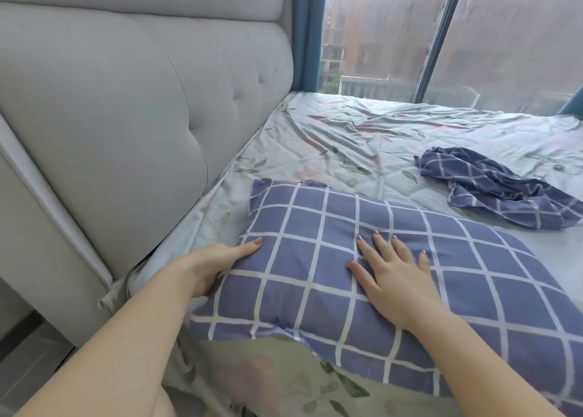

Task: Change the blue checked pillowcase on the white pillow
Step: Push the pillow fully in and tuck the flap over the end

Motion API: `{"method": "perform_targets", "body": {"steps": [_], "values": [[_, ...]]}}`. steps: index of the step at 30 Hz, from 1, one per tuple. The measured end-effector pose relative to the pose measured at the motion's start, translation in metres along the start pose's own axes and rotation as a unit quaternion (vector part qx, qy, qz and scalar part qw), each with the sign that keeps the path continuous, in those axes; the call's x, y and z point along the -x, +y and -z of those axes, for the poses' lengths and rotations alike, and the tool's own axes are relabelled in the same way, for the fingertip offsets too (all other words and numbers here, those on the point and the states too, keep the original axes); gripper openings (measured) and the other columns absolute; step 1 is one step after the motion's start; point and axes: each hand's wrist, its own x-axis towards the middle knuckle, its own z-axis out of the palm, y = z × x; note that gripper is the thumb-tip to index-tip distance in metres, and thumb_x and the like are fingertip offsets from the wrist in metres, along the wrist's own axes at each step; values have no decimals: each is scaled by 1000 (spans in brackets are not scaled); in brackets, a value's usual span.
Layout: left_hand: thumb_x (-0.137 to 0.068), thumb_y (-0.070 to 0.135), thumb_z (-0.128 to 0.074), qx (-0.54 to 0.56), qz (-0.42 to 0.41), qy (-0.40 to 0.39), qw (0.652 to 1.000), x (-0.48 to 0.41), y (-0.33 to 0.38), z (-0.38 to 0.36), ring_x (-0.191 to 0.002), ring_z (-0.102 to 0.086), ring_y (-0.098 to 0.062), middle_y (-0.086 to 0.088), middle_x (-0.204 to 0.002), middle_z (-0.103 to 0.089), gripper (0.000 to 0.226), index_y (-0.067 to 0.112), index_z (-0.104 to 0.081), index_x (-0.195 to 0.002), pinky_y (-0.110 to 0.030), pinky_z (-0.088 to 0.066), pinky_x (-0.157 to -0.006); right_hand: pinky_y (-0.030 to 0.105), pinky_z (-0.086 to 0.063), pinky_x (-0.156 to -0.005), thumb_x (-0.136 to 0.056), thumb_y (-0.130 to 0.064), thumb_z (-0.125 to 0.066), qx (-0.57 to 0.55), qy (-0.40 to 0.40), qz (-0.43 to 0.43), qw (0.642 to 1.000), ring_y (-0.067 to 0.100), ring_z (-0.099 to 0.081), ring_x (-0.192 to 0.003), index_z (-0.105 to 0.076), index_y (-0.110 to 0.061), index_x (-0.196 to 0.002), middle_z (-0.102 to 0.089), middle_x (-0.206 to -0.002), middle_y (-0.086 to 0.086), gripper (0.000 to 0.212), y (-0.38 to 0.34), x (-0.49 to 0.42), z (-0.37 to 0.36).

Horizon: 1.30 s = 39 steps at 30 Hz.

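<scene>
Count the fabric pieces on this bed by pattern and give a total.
Blue checked: 2, the pillow and the crumpled pillowcase
Leaf-printed: 2, the pale sheet and the green cover
Total: 4

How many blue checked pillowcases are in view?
2. The filled pillowcase sits by the headboard, touched by the left hand and right hand. The crumpled pillowcase lies loose on the floral sheet, far right. More may be hidden.

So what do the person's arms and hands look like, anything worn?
Left hand and right hand: no gloves, rings or watch visible. Nails are longish and look polished. Forearms have no sleeves anywhere in frame.
</scene>
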Motion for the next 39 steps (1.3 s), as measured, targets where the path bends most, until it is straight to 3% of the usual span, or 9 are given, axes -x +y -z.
{"method": "perform_targets", "body": {"steps": [3,7,12,18,24,27,30,34,39], "values": [[-69,42,-86,38,-42,-12,998,3,-4,-5,-99,-72,-30,-11,-108,-75,65,13,-63,-122,-45,-56,-90,62,3,-117,-93,-67,-6,0,8,15,1000,23,11,-151,9,-43,-153,12,-164,-13,66,-7,3,-4],[-76,14,-84,60,-125,117,983,-11,-2,-26,-93,-72,-29,-12,-101,-76,40,5,-69,-112,-38,-57,-83,57,5,-118,-83,-78,-9,-63,26,151,986,15,15,-150,8,-60,-146,16,-160,-25,68,-23,15,-4],[-71,54,-79,-99,-214,246,940,-20,3,-43,-91,-69,-25,-2,-94,-75,45,18,-73,-98,-41,-55,-88,50,9,-120,-82,-81,-15,-73,14,192,979,11,19,-149,7,-61,-146,18,-157,-31,70,-29,7,-19],[-64,59,-83,-97,-36,69,992,0,-9,-4,-101,-69,-26,-5,-112,-72,74,17,-61,-120,-44,-55,-93,47,9,-121,-92,-70,-11,-77,3,174,982,7,15,-149,1,-56,-149,7,-158,-32,59,-33,-3,-27],[-84,42,-71,-66,48,-59,995,26,-22,16,-106,-70,-25,-7,-112,-74,52,11,-61,-124,-38,-55,-89,51,9,-121,-96,-63,-5,-66,47,111,990,11,16,-150,1,-49,-152,12,-160,-25,58,-34,-6,-24],[-75,37,-79,-90,18,-17,996,24,-21,9,-100,-72,-29,-11,-104,-75,55,5,-65,-118,-41,-56,-89,51,13,-119,-85,-76,-3,-49,15,118,992,13,21,-149,10,-49,-151,18,-160,-23,72,-36,-5,-31],[-74,33,-85,-112,-44,65,991,17,-19,-9,-86,-73,-24,-8,-94,-77,44,9,-70,-108,-29,-57,-71,53,17,-117,-71,-88,2,-29,10,117,993,15,27,-147,20,-46,-150,26,-158,-20,91,-39,-3,-37],[-79,21,-82,-106,-99,102,984,12,-19,-24,-69,-71,-12,-5,-83,-75,26,8,-74,-101,-18,-53,-55,54,19,-115,-77,-86,-4,-7,-8,132,991,19,33,-145,25,-50,-146,30,-158,-16,83,-39,3,-40],[-82,14,-79,-178,-9,43,983,24,-20,7,-96,-71,-24,-7,-100,-77,34,6,-69,-114,-39,-55,-93,52,18,-117,-87,-75,-8,-23,-29,182,983,18,32,-145,12,-63,-144,25,-157,-24,61,-31,20,-29]]}}
